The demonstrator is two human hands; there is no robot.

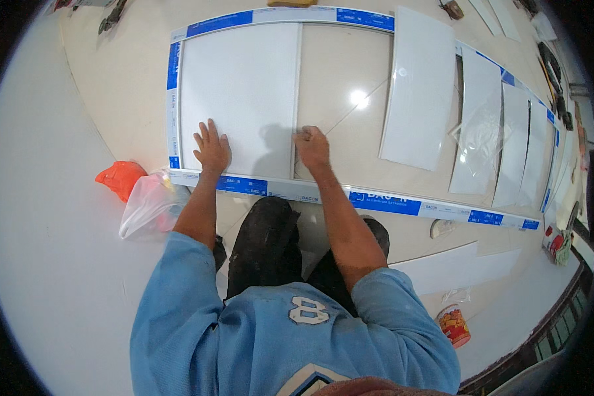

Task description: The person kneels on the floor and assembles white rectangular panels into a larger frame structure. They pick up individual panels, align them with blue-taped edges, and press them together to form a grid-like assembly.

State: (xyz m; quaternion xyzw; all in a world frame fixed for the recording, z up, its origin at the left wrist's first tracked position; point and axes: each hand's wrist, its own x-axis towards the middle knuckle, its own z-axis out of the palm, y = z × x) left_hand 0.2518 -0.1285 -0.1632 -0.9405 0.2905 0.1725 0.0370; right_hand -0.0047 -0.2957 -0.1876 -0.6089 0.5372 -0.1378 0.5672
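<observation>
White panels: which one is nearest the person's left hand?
The wide panel at the left end of the frame. The left hand is spread on it; the right hand is at its right edge. The other panels lie farther right, untouched.

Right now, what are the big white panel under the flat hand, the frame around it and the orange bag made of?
White panel: maybe plastic or coated board, since it looks smooth, flat and evenly pale. Frame: probably metal, from its slim, stiff bars; blue-and-white film mostly hides its finish. Orange bag: likely thin, slightly shiny plastic, because it looks crumpled.
</observation>
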